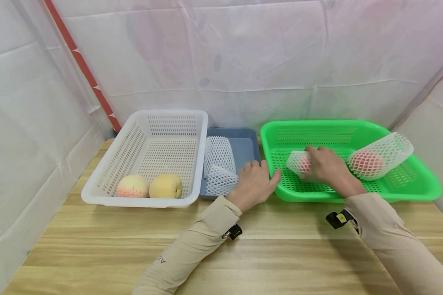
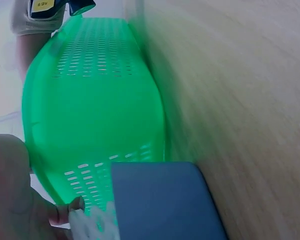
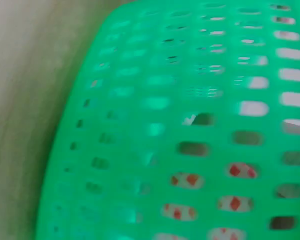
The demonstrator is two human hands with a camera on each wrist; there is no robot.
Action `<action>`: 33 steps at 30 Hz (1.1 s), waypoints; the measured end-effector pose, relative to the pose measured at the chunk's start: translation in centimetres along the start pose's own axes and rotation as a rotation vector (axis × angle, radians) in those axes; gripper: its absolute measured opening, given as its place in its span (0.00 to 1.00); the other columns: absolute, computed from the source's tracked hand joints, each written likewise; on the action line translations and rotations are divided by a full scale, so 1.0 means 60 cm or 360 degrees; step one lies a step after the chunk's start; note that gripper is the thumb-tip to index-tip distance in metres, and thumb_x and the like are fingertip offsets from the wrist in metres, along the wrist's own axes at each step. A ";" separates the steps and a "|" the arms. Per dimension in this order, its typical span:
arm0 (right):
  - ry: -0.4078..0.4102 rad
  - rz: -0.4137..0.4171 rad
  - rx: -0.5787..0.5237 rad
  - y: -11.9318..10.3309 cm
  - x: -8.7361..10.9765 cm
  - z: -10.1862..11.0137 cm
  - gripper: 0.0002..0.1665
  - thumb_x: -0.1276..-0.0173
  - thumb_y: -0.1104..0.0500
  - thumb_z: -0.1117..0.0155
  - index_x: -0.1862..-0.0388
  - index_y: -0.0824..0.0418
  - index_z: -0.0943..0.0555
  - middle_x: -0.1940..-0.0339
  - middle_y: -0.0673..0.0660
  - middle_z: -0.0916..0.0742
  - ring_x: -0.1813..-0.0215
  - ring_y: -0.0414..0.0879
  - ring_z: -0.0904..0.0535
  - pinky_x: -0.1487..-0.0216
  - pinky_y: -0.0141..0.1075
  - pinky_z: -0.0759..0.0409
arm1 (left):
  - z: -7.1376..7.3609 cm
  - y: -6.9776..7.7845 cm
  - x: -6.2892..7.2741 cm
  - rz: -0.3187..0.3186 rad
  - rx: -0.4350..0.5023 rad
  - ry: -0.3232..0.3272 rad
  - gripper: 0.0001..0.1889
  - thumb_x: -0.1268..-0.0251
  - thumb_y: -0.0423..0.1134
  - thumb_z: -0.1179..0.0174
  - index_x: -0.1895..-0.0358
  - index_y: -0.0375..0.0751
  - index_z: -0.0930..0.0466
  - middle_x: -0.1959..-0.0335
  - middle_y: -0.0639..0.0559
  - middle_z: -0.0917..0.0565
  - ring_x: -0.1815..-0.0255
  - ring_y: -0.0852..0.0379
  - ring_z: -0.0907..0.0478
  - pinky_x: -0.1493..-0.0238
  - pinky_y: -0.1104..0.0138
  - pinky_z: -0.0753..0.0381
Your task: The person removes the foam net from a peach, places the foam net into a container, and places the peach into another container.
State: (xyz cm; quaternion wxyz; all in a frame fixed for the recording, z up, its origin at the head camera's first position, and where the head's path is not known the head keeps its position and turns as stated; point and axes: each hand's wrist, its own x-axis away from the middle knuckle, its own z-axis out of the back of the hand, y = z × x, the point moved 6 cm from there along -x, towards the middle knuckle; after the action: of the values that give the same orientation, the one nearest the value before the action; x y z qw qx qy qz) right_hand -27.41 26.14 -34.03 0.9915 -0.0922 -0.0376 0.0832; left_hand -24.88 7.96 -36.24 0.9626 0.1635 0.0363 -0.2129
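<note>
In the head view my right hand (image 1: pixel 326 166) is inside the green basket (image 1: pixel 358 196), fingers curled over a small pinkish fruit in a white foam net (image 1: pixel 298 162). In the right wrist view the basket's slotted wall hides that hand; bits of red and white show through the slots. My left hand (image 1: pixel 254 182) is over the right side of the blue-grey tray (image 1: pixel 245 143), thumb spread toward the green basket's rim. Two empty white foam nets (image 1: pixel 219 153) lie in the tray. A fingertip (image 2: pixel 76 204) comes close to white netting in the left wrist view.
To the right in the green basket lies a larger netted pinkish fruit (image 1: pixel 367 164), its net's loose end over the rim. A white basket (image 1: pixel 138 201) at left holds a red-and-yellow peach (image 1: pixel 133 186) and a yellow fruit (image 1: pixel 165 186). White cloth (image 1: pixel 243 61) hangs behind the wooden table (image 1: pixel 133 241).
</note>
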 end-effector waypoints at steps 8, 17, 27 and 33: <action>0.0357 0.0138 -0.0019 -0.046 0.028 0.049 0.58 0.61 0.54 0.19 0.32 0.71 0.38 0.44 0.80 0.28 0.45 0.76 0.34 0.48 0.66 0.32 | 0.033 -0.009 0.012 -0.0089 0.0108 0.0154 0.20 0.23 0.51 0.64 0.57 0.40 0.27 0.66 0.46 0.23 0.63 0.49 0.24 0.62 0.60 0.23; 0.0810 0.0591 -0.0125 -0.119 0.080 0.078 0.53 0.72 0.60 0.16 0.40 0.66 0.28 0.51 0.72 0.21 0.52 0.67 0.30 0.56 0.58 0.30 | 0.067 -0.032 0.052 -0.0217 0.0557 0.0177 0.04 0.31 0.38 0.50 0.65 0.43 0.31 0.67 0.54 0.28 0.67 0.59 0.28 0.69 0.72 0.27; 0.1096 0.0945 0.0046 -0.196 0.147 0.048 0.59 0.83 0.58 0.12 0.42 0.64 0.27 0.51 0.71 0.22 0.53 0.68 0.28 0.54 0.58 0.28 | 0.081 -0.073 0.119 -0.0299 0.0718 0.0123 0.03 0.39 0.31 0.46 0.65 0.42 0.28 0.66 0.54 0.25 0.63 0.58 0.25 0.61 0.71 0.24; 0.1099 0.1132 0.0063 -0.240 0.178 0.008 0.61 0.82 0.54 0.13 0.41 0.63 0.28 0.48 0.69 0.22 0.51 0.65 0.27 0.52 0.57 0.25 | 0.077 -0.107 0.170 -0.0300 0.0690 0.0077 0.05 0.44 0.29 0.45 0.64 0.39 0.26 0.67 0.54 0.24 0.65 0.61 0.27 0.62 0.70 0.23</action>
State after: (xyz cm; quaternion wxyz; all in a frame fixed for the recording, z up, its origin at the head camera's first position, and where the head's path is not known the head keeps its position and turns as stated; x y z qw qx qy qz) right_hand -14.67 14.11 -30.22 0.8578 -0.1028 0.3285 0.3817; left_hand -18.33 -3.14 -35.25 0.8797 0.3674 0.0279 -0.3006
